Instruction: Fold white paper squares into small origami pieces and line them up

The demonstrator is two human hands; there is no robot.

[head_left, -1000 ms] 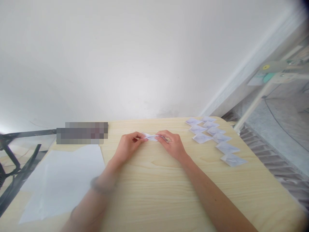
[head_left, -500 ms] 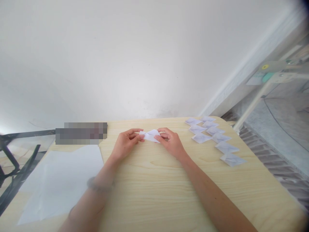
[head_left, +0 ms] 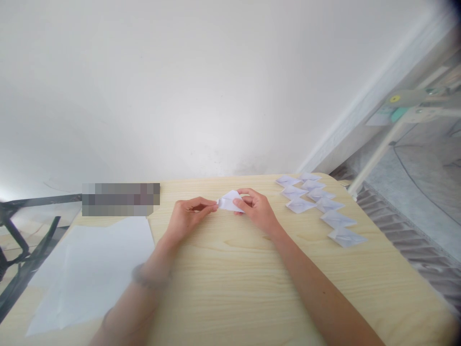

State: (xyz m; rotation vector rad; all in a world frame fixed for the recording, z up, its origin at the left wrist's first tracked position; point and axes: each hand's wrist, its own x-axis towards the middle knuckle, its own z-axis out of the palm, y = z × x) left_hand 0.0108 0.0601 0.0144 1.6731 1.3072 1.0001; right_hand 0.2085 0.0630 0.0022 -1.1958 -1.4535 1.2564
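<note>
A small folded white paper piece [head_left: 228,202] is held between my two hands above the middle of the table. My left hand [head_left: 190,212] pinches its narrow left tip between thumb and fingers. The wider right part sits in my right hand [head_left: 255,209], thumb on the near face and fingers behind it. Fine creases in the paper are too small to make out. To the right, several folded paper boats [head_left: 301,205] of like size lie in two slanting rows.
White paper sheets [head_left: 97,269] lie at the left of the wooden table [head_left: 230,283]. Behind them is a pixelated dark area [head_left: 120,199]. A white wall [head_left: 216,86] rises at the far edge. A black metal frame [head_left: 18,240] stands at left, a pale pole [head_left: 374,158] at right.
My left fingers have closed into a pinch on the paper's left tip, which now looks narrower. The paper has shifted slightly right and tilted. The boats and sheets stay put.
</note>
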